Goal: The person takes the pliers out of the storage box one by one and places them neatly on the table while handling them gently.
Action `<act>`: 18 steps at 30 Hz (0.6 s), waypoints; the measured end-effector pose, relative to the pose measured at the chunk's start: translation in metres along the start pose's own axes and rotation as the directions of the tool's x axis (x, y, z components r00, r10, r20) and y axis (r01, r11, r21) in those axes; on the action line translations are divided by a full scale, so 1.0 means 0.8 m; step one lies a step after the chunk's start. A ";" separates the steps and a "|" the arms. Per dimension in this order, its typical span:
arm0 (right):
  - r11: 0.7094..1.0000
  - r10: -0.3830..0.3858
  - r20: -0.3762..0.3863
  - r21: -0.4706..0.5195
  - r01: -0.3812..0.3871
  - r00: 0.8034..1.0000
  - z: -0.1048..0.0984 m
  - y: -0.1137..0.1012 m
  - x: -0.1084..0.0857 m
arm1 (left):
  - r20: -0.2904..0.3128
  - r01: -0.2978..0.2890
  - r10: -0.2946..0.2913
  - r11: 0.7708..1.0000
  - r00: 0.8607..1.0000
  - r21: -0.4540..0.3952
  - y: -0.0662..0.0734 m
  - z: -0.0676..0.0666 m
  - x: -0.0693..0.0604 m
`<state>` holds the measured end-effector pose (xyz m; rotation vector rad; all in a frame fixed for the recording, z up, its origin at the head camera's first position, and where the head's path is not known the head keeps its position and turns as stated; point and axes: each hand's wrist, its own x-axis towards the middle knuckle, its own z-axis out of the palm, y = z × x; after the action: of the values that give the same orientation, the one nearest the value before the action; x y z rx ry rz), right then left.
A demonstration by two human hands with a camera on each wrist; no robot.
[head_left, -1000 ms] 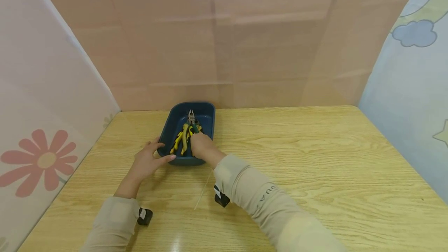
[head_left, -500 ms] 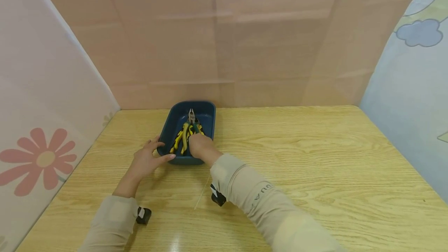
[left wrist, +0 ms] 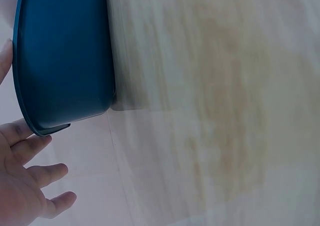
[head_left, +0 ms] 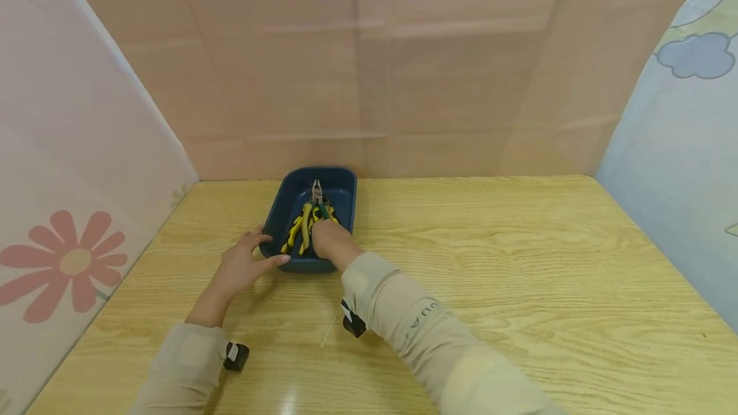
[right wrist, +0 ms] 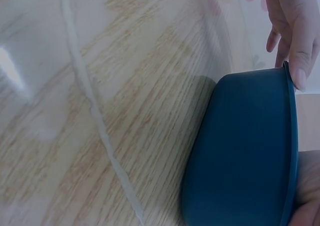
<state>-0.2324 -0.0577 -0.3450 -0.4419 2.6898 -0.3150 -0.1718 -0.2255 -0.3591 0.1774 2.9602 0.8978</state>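
Observation:
A blue tray (head_left: pixel 309 266) stands against the back wall, left of centre, with pliers inside. One pair of pliers (head_left: pixel 306 228) has silver jaws pointing away and yellow-and-dark handles spread toward me. Beside it lie more yellow-and-green handles (head_left: pixel 328 211), partly covered by my right hand (head_left: pixel 333 242). That hand reaches over the front rim and curls down onto these pliers; its fingertips are hidden. My left hand (head_left: pixel 241 264) holds the tray's near left corner, thumb on the front rim and index finger over the left rim. In the left wrist view, its other fingers (left wrist: pixel 47 175) lie outside the tray.
A thin pale strip (head_left: pixel 328 330) lies on the wooden table (head_left: pixel 490 287) in front of the tray, also crossing the right wrist view. Behind the tray rises a brown wall (head_left: pixel 369 82). Patterned panels border the left and right sides.
My right forearm has shifted slightly left, and the right hand has moved a little within the tray, showing more yellow handle beyond it. The left hand and the tray stay in place.

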 end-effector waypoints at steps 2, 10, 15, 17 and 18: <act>1.000 0.007 -0.001 0.015 -0.007 1.000 0.000 -0.001 0.002 | 0.001 0.000 0.000 1.000 1.000 -0.001 0.000 -0.001 0.000; 0.994 0.036 0.024 0.099 -0.038 0.999 -0.001 -0.002 0.006 | 0.000 -0.001 0.001 1.000 1.000 -0.007 0.001 -0.001 -0.003; 0.991 0.008 0.003 0.136 -0.008 1.000 0.000 -0.001 0.002 | 0.001 0.004 -0.004 1.000 1.000 -0.013 0.002 -0.001 -0.004; 0.991 -0.002 -0.007 0.135 0.003 1.000 0.002 -0.001 0.003 | 0.000 0.004 -0.004 1.000 1.000 -0.013 0.002 -0.001 -0.004; 0.991 -0.003 -0.006 0.134 0.004 1.000 0.003 -0.001 0.005 | 0.000 0.004 -0.004 1.000 1.000 -0.013 0.002 -0.001 -0.005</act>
<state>-0.2348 -0.0602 -0.3483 -0.4057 2.6535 -0.4950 -0.1678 -0.2246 -0.3576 0.1714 2.9527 0.9165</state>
